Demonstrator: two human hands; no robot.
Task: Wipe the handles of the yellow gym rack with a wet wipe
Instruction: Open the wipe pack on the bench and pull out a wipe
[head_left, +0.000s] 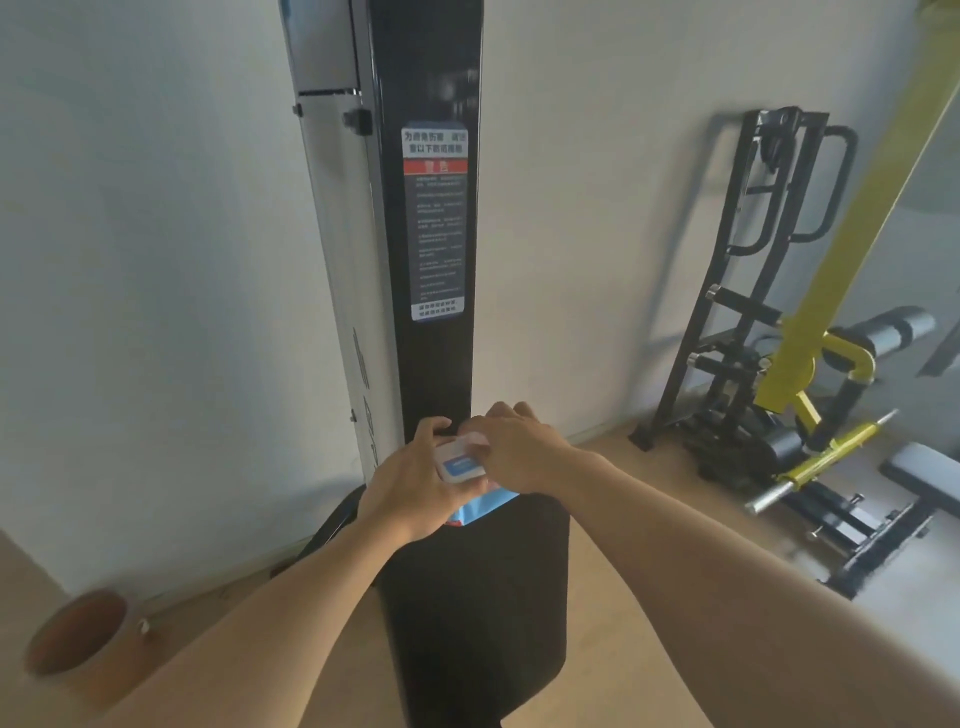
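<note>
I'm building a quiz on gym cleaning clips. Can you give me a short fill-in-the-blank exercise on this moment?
1. The left hand and right hand both hold the wet wipe ____.
2. The pack is held in front of a tall ____ column bearing a warning label.
3. The yellow rack stands to the person's ____.

Missing words: pack; black; right
</note>
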